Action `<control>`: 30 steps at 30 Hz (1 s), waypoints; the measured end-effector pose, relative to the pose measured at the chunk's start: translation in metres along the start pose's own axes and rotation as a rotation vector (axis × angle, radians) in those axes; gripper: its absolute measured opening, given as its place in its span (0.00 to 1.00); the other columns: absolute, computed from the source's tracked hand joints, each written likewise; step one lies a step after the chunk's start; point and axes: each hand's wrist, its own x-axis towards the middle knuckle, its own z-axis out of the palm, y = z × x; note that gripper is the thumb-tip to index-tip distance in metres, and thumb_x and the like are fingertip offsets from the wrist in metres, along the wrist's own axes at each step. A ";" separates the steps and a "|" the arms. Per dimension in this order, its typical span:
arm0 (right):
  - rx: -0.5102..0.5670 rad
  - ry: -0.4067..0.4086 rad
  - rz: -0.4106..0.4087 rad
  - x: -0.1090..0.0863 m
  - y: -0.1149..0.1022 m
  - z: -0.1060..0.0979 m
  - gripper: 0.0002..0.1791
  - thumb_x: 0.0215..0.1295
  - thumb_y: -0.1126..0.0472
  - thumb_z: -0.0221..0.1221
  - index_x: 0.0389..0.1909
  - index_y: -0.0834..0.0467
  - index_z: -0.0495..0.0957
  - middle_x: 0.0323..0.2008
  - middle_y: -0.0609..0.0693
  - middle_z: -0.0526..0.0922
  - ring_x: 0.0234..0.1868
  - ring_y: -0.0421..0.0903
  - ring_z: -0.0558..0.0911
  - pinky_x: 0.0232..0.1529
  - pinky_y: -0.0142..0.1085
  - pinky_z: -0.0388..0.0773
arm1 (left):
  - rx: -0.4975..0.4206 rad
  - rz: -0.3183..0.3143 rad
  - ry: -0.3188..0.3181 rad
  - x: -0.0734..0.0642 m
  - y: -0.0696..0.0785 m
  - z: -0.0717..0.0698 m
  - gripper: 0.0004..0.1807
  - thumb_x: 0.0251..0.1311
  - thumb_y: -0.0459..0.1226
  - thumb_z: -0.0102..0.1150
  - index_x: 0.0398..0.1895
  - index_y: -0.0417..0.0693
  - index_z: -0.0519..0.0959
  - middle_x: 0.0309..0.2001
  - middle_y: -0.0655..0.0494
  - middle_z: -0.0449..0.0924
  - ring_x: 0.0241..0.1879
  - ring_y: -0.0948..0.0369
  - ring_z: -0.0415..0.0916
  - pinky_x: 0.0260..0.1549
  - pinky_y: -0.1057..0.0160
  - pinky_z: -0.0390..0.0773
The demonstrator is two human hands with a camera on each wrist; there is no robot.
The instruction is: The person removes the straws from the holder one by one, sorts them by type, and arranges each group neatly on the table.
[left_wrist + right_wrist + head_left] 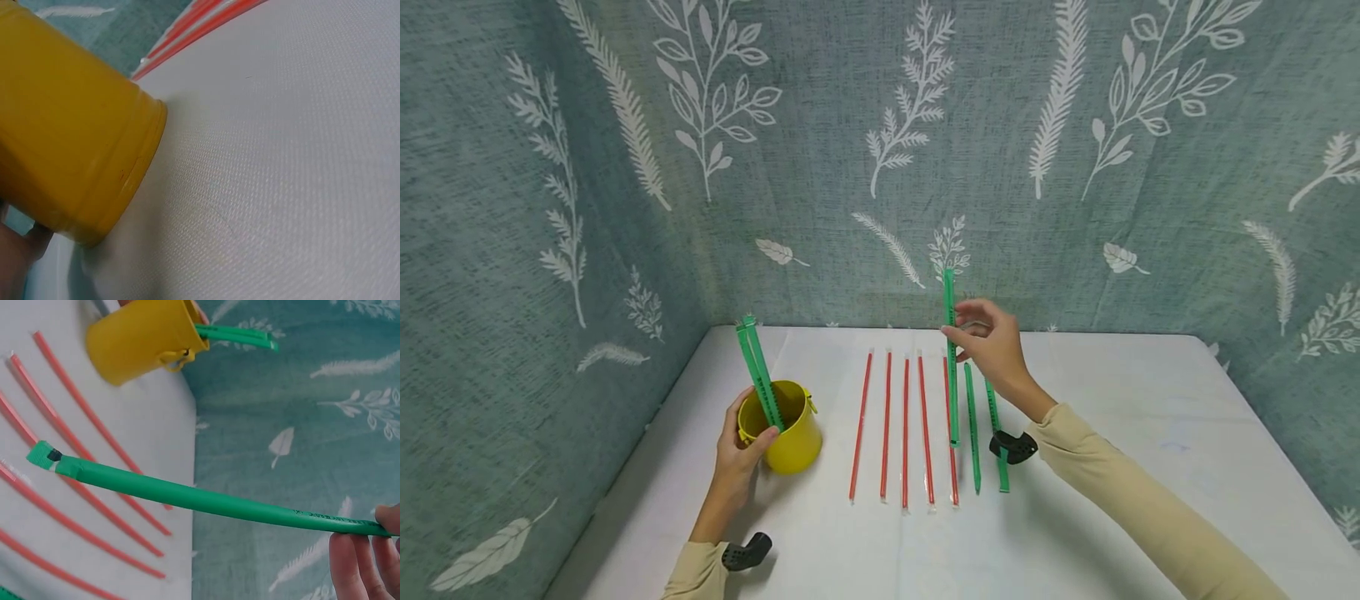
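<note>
My left hand [733, 467] grips a small yellow bucket [796, 443] at the left of the table, thumb at the rim and fingers round its far side. Two green wrapped straws [762, 377] lean upright out of the bucket. Between thumb and fingertips, my right hand [997, 348] pinches another green wrapped straw [187, 499], printed with dark letters. It hangs nearly upright in the head view, overlapping the rightmost red straw. In the right wrist view, its crimped end points toward the row of red straws.
Several red straws [886, 425] in clear wrappers lie side by side mid-table. To their right lie a green straw [973, 429] and a second green straw [993, 408], partly hidden behind a black wrist device [1015, 447]. A leaf-patterned curtain [820, 167] borders the white table [1112, 517].
</note>
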 end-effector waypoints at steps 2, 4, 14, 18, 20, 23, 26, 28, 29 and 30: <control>0.001 -0.001 0.013 -0.001 0.002 -0.004 0.19 0.58 0.72 0.61 0.51 0.72 0.72 0.41 0.69 0.74 0.32 0.56 0.80 0.29 0.50 0.81 | 0.007 -0.004 0.004 0.000 0.001 0.000 0.38 0.61 0.30 0.54 0.72 0.56 0.53 0.62 0.55 0.60 0.57 0.58 0.61 0.51 0.75 0.69; -0.008 0.002 0.027 -0.003 0.005 -0.008 0.20 0.58 0.72 0.61 0.51 0.72 0.72 0.41 0.69 0.74 0.32 0.53 0.81 0.29 0.50 0.81 | 0.009 -0.004 0.003 0.001 0.001 0.000 0.38 0.61 0.30 0.54 0.72 0.56 0.53 0.62 0.55 0.60 0.57 0.58 0.61 0.51 0.75 0.69; -0.049 0.014 0.078 -0.010 0.018 -0.031 0.21 0.59 0.71 0.61 0.52 0.73 0.71 0.41 0.68 0.74 0.30 0.50 0.81 0.28 0.47 0.81 | 0.001 -0.007 0.004 0.000 0.001 0.001 0.38 0.61 0.29 0.54 0.72 0.55 0.53 0.62 0.55 0.60 0.57 0.58 0.60 0.51 0.75 0.69; -0.065 0.031 0.104 -0.010 0.036 -0.042 0.22 0.59 0.67 0.63 0.53 0.70 0.72 0.41 0.67 0.75 0.29 0.43 0.82 0.27 0.44 0.82 | -0.004 -0.005 0.006 0.000 0.000 0.001 0.37 0.61 0.29 0.54 0.72 0.56 0.53 0.62 0.56 0.60 0.58 0.58 0.60 0.52 0.75 0.69; -0.071 0.040 0.115 -0.010 0.048 -0.047 0.22 0.59 0.65 0.63 0.53 0.68 0.72 0.41 0.65 0.75 0.30 0.42 0.82 0.26 0.42 0.82 | -0.009 -0.002 0.004 0.000 0.000 0.001 0.37 0.61 0.29 0.54 0.72 0.56 0.53 0.62 0.55 0.60 0.58 0.58 0.60 0.52 0.75 0.69; -0.084 0.051 0.129 -0.012 0.061 -0.054 0.23 0.59 0.63 0.64 0.54 0.67 0.72 0.41 0.63 0.75 0.29 0.41 0.82 0.25 0.41 0.82 | -0.007 -0.002 0.003 0.000 0.000 0.001 0.37 0.61 0.29 0.54 0.72 0.55 0.53 0.62 0.55 0.60 0.58 0.58 0.60 0.52 0.75 0.69; -0.094 0.060 0.143 -0.015 0.066 -0.058 0.23 0.59 0.64 0.64 0.54 0.67 0.72 0.41 0.63 0.75 0.29 0.42 0.82 0.25 0.41 0.82 | 0.002 -0.004 0.001 0.001 -0.001 0.000 0.38 0.61 0.29 0.54 0.72 0.55 0.53 0.63 0.56 0.60 0.58 0.59 0.60 0.52 0.75 0.68; -0.098 0.064 0.156 -0.017 0.069 -0.061 0.23 0.58 0.63 0.64 0.53 0.68 0.72 0.40 0.64 0.75 0.29 0.42 0.82 0.25 0.41 0.82 | 0.008 -0.005 0.002 0.001 -0.002 0.000 0.38 0.61 0.30 0.54 0.72 0.55 0.53 0.63 0.56 0.60 0.58 0.59 0.60 0.52 0.75 0.68; -0.102 0.068 0.163 -0.018 0.070 -0.062 0.23 0.58 0.63 0.65 0.53 0.68 0.73 0.40 0.64 0.75 0.29 0.41 0.82 0.25 0.41 0.82 | 0.009 -0.006 0.003 0.001 -0.002 0.000 0.38 0.61 0.30 0.55 0.72 0.56 0.53 0.63 0.56 0.60 0.58 0.59 0.60 0.52 0.75 0.68; -0.107 0.068 0.169 -0.019 0.071 -0.063 0.23 0.58 0.63 0.65 0.53 0.68 0.72 0.40 0.64 0.75 0.29 0.41 0.82 0.25 0.41 0.82 | 0.008 -0.006 0.005 0.001 -0.002 -0.001 0.38 0.61 0.30 0.55 0.72 0.56 0.53 0.62 0.56 0.60 0.58 0.59 0.60 0.52 0.75 0.68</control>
